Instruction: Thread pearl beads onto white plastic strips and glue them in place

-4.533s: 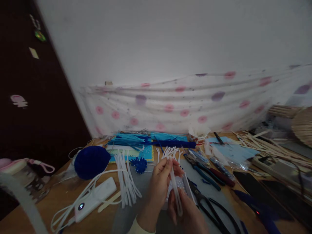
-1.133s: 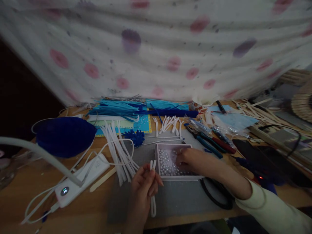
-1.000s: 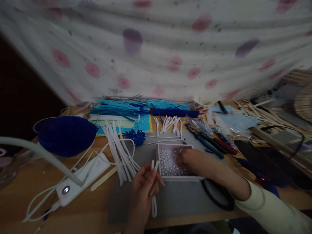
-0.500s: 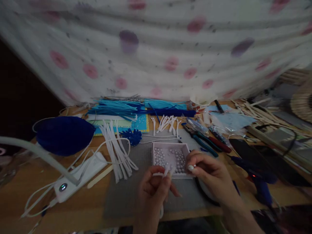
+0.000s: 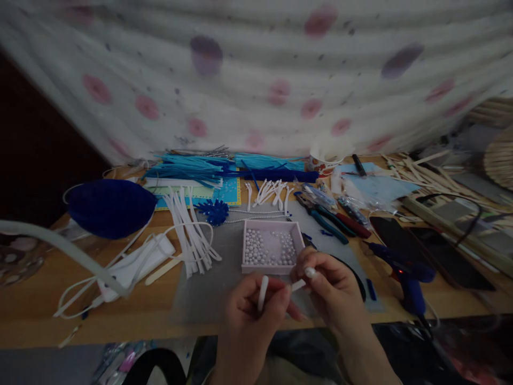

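My left hand is closed, pinching a bent white pipe cleaner. One end of it sticks up from the fingers, and another part reaches across toward my right hand. That hand is closed too, with a shiny pearl bead at the tips of thumb and forefinger. The fingers hide whether the pipe cleaner passes into the bead. Just beyond both hands stands a pale pink box, with many loose pearl beads inside.
White pipe cleaners lie left of the box, by a dark blue tinsel-like piece. Behind are small white branched pieces. Pliers, a glue gun and phones lie right; a white power bank-like block lies left.
My right hand has come in closer to my left, so the pipe cleaner now spans the gap between them. The view has tilted down, showing more below the table edge.
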The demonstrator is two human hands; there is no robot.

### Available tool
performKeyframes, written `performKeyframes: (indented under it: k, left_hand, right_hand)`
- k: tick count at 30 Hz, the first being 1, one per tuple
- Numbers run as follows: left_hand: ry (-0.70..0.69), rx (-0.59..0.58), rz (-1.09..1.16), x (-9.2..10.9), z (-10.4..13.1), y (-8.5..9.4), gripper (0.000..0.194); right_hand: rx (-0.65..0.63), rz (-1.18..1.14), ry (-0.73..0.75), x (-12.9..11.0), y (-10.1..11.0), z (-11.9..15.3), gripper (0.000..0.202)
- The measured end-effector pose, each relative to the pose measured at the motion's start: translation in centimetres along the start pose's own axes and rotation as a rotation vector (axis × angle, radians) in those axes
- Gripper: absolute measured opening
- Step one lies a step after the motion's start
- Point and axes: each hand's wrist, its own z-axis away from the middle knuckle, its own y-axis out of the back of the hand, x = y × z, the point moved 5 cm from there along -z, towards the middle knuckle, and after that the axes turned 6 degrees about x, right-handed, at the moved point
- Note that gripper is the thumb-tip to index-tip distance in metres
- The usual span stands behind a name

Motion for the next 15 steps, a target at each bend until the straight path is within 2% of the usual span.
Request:
performKeyframes:
  k: [4,9,15]
  left_hand:
    - [-0.039,-0.043,-0.008,-0.5,0.0,-0.5,0.026]
    - [-0.128,-0.087,0.033,-1.4,-0.5,-0.6,0.023]
    - [-0.096,-0.117,0.162,-1.4,-0.5,-0.9,0.016]
  right_hand:
    - [0.069,-0.149,-0.124,0.5,-0.8,0.6,0.018]
    - [0.053,-0.347,-0.327,1.5,-2.1,1.5,0.023]
    - [0.125,-0.389,-0.418,2.3,-2.2,2.0,0.030]
